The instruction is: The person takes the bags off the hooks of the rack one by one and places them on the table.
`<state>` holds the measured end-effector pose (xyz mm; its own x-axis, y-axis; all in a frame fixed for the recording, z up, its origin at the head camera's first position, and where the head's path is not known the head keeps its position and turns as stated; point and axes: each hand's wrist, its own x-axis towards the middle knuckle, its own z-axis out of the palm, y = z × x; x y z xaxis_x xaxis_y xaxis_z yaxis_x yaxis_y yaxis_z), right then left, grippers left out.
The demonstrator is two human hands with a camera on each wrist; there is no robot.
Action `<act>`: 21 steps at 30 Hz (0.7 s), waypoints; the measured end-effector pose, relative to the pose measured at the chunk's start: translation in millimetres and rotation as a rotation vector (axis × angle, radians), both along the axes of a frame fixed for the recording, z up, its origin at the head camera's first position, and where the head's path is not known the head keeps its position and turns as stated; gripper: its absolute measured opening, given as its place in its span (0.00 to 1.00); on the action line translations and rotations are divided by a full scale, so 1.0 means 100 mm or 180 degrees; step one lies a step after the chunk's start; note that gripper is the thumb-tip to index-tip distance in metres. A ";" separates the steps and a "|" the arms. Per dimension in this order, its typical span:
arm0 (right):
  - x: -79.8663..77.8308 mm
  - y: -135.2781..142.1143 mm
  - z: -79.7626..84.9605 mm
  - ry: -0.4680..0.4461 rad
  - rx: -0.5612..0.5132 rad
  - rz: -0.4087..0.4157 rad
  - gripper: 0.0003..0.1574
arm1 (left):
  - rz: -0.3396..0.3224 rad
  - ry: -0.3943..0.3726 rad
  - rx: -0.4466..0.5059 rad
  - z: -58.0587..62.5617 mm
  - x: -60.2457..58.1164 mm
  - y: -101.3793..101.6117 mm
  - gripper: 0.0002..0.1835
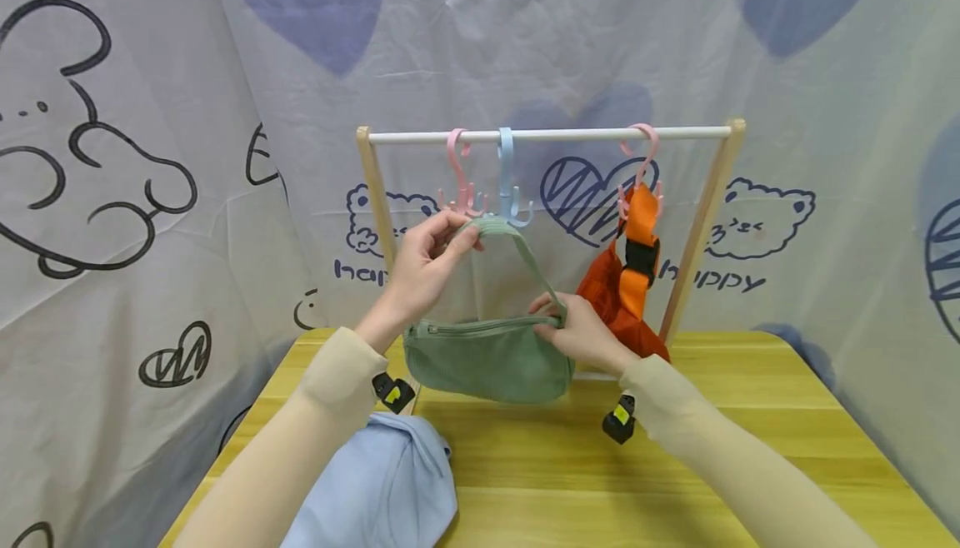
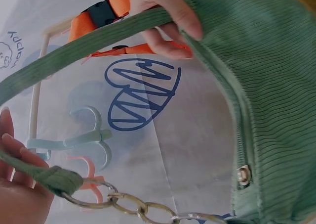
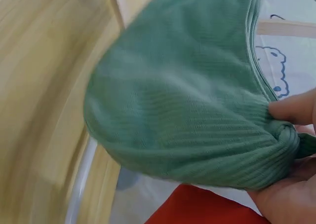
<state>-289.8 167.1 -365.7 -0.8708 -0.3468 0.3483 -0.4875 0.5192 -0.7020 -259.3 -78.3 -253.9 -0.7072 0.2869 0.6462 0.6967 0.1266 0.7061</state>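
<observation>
A green corduroy shoulder bag (image 1: 491,361) hangs between both hands in front of the rack. My left hand (image 1: 431,261) pinches its strap (image 2: 89,43) at the top, close below the pink and blue hooks. My right hand (image 1: 581,327) grips the bag's upper right corner, where the strap joins; the thumb presses the fabric in the right wrist view. Along the bag's top edge runs a zipper with a metal pull (image 2: 244,175). A metal chain (image 2: 143,209) links the strap's other end to the bag. The blue hook hanger (image 1: 506,173) is just above the strap.
A white rod (image 1: 570,134) on a wooden frame carries the blue hanger, a pink hook hanger (image 1: 459,169) and another pink hanger (image 1: 647,156). On that last one hangs a red-orange bag (image 1: 611,298) with an orange buckled strap. Light blue cloth (image 1: 382,485) lies on the wooden table (image 1: 540,481).
</observation>
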 end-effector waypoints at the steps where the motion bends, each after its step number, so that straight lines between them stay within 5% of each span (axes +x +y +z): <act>1: 0.01 0.00 0.01 0.0035 -0.0084 0.0014 0.11 | -0.0006 0.0019 -0.0016 -0.01 0.02 -0.02 0.09; 12: 0.15 -0.02 0.03 0.0111 -0.0769 -0.0033 0.12 | 0.0076 0.0222 -0.0347 -0.19 0.26 -0.15 0.10; 21: 0.27 0.00 0.07 0.0255 -0.1252 -0.0145 0.13 | 0.0029 0.0473 -0.0165 -0.43 0.37 -0.28 0.14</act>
<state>-262.8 167.2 -358.5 -0.8470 -0.1353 0.5141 -0.5314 0.2409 -0.8121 -222.7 -106.6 -297.2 -0.6075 0.3165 0.7285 0.7917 0.1670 0.5877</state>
